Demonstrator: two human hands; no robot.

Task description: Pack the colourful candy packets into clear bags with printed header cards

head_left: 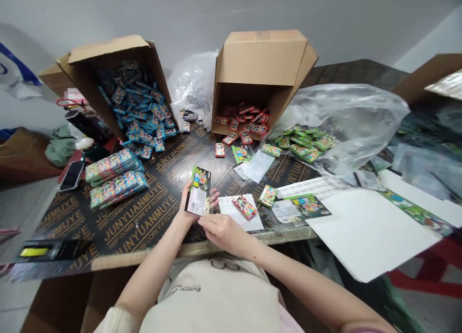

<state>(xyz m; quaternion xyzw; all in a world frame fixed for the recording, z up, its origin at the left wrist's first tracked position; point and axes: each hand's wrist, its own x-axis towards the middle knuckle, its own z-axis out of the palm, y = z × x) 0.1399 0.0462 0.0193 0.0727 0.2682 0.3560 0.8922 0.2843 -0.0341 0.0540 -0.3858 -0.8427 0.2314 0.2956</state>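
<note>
Beside hands point(225, 231), scattered small packets point(244, 206).

A green-and-black printed card point(199, 191) sits upright between the hands point(207, 215).

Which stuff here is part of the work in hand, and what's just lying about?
Part of it, likely:
- printed card in the left hand, right hand at its lower corner
- red packs, green packs, blue packs
- similar card further right

Lying about, seemingly:
- phone
- black-and-yellow item, too blurred to name
</note>
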